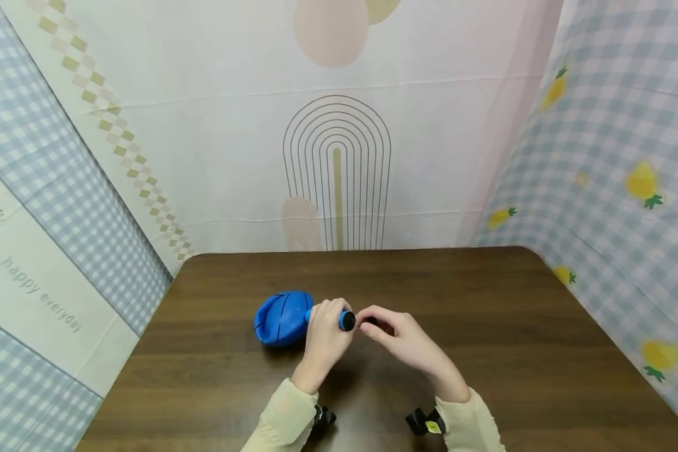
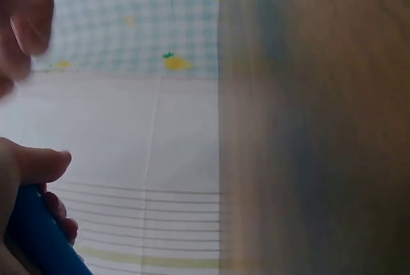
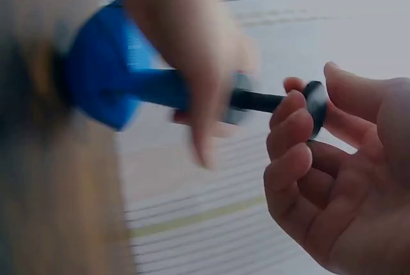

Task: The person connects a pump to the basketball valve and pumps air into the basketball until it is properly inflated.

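A dented blue ball with black seam lines (image 1: 282, 320) lies at the table's left of centre, its side caved in. A blue hand pump (image 3: 160, 88) reaches from the ball. My left hand (image 1: 329, 333) grips the pump's barrel, which also shows between thumb and fingers in the left wrist view. Out of the barrel's end comes a black rod (image 3: 256, 101) with a round black handle (image 3: 315, 108). Curled fingers of my right hand (image 1: 409, 339) hook around that handle in the right wrist view, the thumb beside it.
The brown wooden table (image 1: 486, 295) extends around both hands. Behind it hangs a white patterned cloth (image 1: 220, 157); checked cloths (image 1: 616, 220) hang at the sides. Each wrist wears a black camera mount (image 1: 424, 420).
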`<state>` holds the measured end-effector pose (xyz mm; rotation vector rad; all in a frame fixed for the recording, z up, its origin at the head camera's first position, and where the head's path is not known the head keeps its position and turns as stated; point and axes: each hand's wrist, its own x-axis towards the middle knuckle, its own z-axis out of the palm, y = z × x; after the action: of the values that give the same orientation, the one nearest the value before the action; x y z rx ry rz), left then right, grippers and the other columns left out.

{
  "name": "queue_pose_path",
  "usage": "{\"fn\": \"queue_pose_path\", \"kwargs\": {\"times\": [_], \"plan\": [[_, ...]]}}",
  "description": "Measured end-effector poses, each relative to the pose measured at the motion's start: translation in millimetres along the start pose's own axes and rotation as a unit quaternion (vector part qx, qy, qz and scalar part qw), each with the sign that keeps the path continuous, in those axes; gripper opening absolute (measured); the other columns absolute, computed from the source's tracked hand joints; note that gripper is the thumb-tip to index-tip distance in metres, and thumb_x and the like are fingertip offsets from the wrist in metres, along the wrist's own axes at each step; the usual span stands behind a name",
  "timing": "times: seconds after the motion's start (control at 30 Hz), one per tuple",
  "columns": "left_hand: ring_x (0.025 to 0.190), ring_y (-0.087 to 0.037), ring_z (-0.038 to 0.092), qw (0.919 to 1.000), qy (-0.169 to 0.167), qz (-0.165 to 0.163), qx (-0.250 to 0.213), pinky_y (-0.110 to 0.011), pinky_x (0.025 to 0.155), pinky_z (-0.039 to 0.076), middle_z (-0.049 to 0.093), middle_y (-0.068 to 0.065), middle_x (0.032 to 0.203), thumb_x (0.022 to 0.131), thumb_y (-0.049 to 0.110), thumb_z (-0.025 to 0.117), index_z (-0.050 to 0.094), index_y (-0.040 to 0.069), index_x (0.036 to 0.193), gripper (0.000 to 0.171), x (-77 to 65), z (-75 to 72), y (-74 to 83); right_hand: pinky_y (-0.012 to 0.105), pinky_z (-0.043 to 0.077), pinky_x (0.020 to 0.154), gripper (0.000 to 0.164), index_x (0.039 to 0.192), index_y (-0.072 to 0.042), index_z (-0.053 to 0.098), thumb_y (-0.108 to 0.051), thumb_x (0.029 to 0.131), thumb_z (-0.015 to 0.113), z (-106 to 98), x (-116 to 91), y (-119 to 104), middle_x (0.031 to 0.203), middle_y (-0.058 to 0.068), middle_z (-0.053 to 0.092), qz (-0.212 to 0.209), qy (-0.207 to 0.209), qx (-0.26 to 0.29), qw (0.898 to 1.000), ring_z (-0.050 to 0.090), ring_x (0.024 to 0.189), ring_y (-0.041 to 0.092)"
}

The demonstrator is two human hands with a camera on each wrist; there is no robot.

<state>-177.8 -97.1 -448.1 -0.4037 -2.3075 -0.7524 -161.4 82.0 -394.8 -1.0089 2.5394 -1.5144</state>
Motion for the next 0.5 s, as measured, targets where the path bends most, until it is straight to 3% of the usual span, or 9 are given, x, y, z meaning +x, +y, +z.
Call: {"fn": "queue_pose_path", "kwargs": {"times": [0.13, 0.23, 0.4, 0.5], "plan": [[0.07, -0.017, 0.055, 0.9996, 0.015, -0.02, -0.012, -0.036, 0.076, 0.045, 0.06, 0.0, 0.071, 0.079, 0.019, 0.078, 0.06, 0.014, 0.079, 0.019, 5.3, -2.5, -3.5, 0.026, 0.047, 0.054, 0.013, 0.105, -0.014, 0.064, -0.019, 0.098, 0.054, -23.8, -14.3, -16.2, 0.074, 0.009, 0.058, -0.01, 0.015, 0.038, 0.999, 0.053, 0.059, 0.016], [0.071, -0.018, 0.055, 0.9993, 0.013, -0.029, -0.018, -0.037, 0.078, 0.044, 0.06, 0.0, 0.07, 0.081, 0.02, 0.077, 0.06, 0.014, 0.079, 0.018, 7.9, -4.1, -2.5, 0.027, 0.046, 0.052, 0.011, 0.103, -0.012, 0.064, -0.013, 0.098, 0.054, -32.6, -19.2, -19.2, 0.069, 0.007, 0.053, -0.019, 0.032, 0.055, 0.998, 0.052, 0.058, 0.015], [0.069, -0.017, 0.053, 0.9996, 0.015, -0.015, -0.016, -0.037, 0.077, 0.043, 0.061, 0.001, 0.07, 0.079, 0.017, 0.078, 0.061, 0.013, 0.078, 0.018, 4.1, -4.4, 8.3, 0.026, 0.047, 0.056, 0.011, 0.102, -0.006, 0.064, -0.009, 0.096, 0.055, -11.7, -4.8, -1.6, 0.075, 0.009, 0.057, -0.027, 0.032, 0.076, 0.996, 0.052, 0.062, 0.007], [0.069, -0.016, 0.052, 0.9998, 0.017, 0.004, -0.007, -0.036, 0.077, 0.04, 0.061, 0.003, 0.069, 0.073, 0.013, 0.08, 0.06, 0.015, 0.076, 0.021, 1.1, -4.4, 15.7, 0.024, 0.05, 0.063, 0.012, 0.102, -0.005, 0.065, -0.011, 0.096, 0.057, 7.3, 5.2, 8.2, 0.086, 0.012, 0.064, -0.031, 0.021, 0.055, 0.998, 0.056, 0.07, 0.005]]}}
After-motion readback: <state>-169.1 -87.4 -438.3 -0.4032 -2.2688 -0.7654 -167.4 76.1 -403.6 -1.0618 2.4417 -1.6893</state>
